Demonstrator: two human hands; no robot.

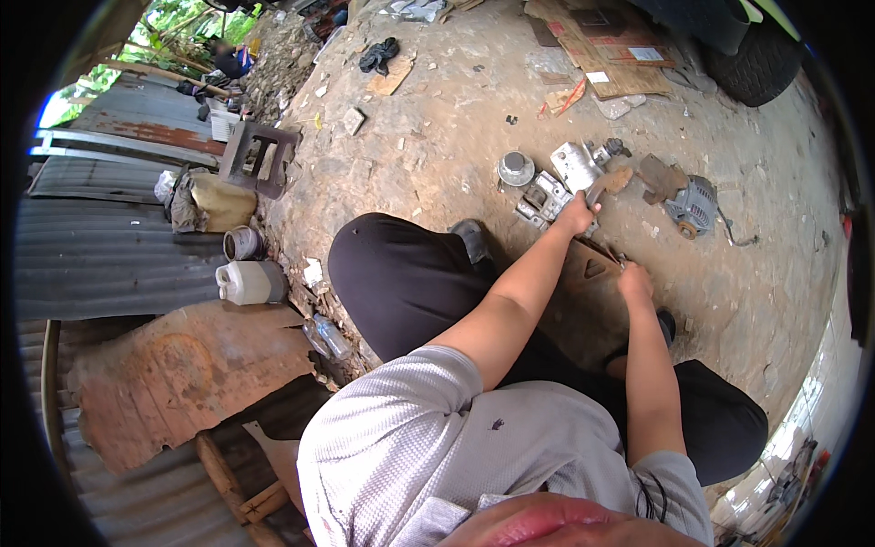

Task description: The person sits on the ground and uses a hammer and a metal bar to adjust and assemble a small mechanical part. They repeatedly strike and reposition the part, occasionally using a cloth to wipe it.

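My left hand [576, 216] is closed at the near end of a curved, rusty brown piece [597, 190], beside a silver metal housing [574, 166]. My right hand [635, 281] is closed too, around something thin and dark whose kind is too small to tell. Between the hands and my legs lies a brown piece with a triangular cut-out [594, 267]. Left of my left hand rest a silver cast part with several openings [544, 198] and a round grey metal part [516, 169]. To the right sits a grey ribbed motor-like unit [695, 208] with a cable, touching a rusty bracket [658, 179].
Flattened cardboard [611, 55] and a vehicle tyre [755, 68] are at the far right. A brown plastic stool [260, 157], a white jug [251, 283] and a yellowish container [214, 202] line the left, beside corrugated metal sheets [100, 264]. A black plastic bag [379, 56] lies farther off.
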